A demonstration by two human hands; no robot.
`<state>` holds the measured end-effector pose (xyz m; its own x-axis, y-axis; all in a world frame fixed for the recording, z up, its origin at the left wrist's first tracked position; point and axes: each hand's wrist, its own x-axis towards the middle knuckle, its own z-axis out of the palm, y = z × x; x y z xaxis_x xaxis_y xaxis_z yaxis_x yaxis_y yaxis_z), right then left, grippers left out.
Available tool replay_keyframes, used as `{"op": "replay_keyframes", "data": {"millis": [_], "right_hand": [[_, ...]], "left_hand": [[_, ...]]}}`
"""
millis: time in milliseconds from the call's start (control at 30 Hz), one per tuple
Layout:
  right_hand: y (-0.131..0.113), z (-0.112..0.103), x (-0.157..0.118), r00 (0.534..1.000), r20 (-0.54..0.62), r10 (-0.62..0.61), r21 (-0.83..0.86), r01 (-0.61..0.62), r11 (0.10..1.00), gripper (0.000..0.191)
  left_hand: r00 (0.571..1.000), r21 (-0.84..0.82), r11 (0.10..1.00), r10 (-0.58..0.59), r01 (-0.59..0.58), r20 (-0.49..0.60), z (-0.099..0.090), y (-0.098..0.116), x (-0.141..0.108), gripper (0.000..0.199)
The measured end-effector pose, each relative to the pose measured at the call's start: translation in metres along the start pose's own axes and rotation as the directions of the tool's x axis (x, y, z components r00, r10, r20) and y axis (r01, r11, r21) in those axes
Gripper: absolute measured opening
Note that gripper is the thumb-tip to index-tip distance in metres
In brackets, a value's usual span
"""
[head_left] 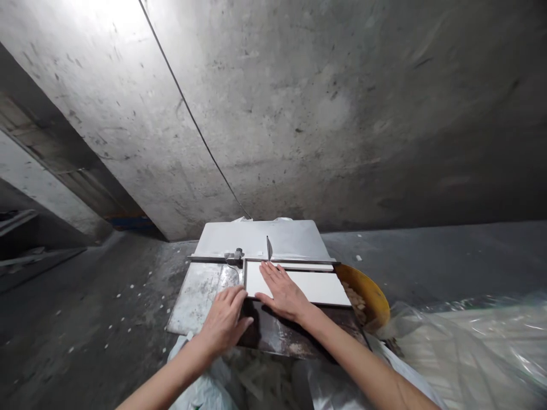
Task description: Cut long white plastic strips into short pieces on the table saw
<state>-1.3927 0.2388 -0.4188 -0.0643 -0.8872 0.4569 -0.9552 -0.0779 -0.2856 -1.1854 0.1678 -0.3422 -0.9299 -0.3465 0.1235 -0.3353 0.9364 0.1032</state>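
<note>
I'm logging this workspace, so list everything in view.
Table: one, pale, dark-fronted, centre
Rail: one, dark, across table
Metal fitting: one, grey, rail's left
Upright blade: one, dark, beyond rail
Panel: one, white, before rail
Strip: one, white, between rail and panel
Bucket: one, yellow, right of table
Pieces: many, pale, in bucket
Plastic sheeting: uncountable, clear, lower right
Bags: at least two, whitish, below table
Floor: one, grey, around table
Scraps: many, white, on floor
Wall: one, grey, behind table
Cable: one, dark, before wall
Dim clutter: uncountable, greyish, far left
Left hand: one, bare, by panel's near-left corner
Right hand: one, bare, flat on panel
</note>
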Motion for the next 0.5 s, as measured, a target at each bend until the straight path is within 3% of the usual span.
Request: {"op": "replay_keyframes", "data": {"millis": [133, 233, 367, 500], "right_hand": [[0.005, -0.006, -0.002, 0.995, -0.089, 0.046, 0.132, -0.034, 0.991, 0.052], [0.007, -0.012, -0.006, 0.962, -0.193, 0.194, 0.171, -0.162, 0.972, 0.04], [0.004, -0.023, -0.009, 0.935, -0.158, 0.318, 0.104, -0.304, 0.947, 0.03], [-0.003, -0.03, 0.001, 0.925, -0.056, 0.375, 0.076, -0.37, 0.926, 0.027]], "left_hand": [[1.0, 0.095, 0.995, 0.008, -0.007, -0.014, 0.018, -0.006, 0.04, 0.072], [1.0, 0.141, 0.99, 0.009, -0.007, -0.013, 0.033, -0.001, 0.058, 0.079], [0.999, 0.151, 0.988, 0.022, -0.017, -0.03, 0.043, 0.011, 0.056, 0.063], [1.0, 0.114, 0.993, 0.027, -0.026, -0.004, 0.036, 0.023, 0.04, 0.053]]}}
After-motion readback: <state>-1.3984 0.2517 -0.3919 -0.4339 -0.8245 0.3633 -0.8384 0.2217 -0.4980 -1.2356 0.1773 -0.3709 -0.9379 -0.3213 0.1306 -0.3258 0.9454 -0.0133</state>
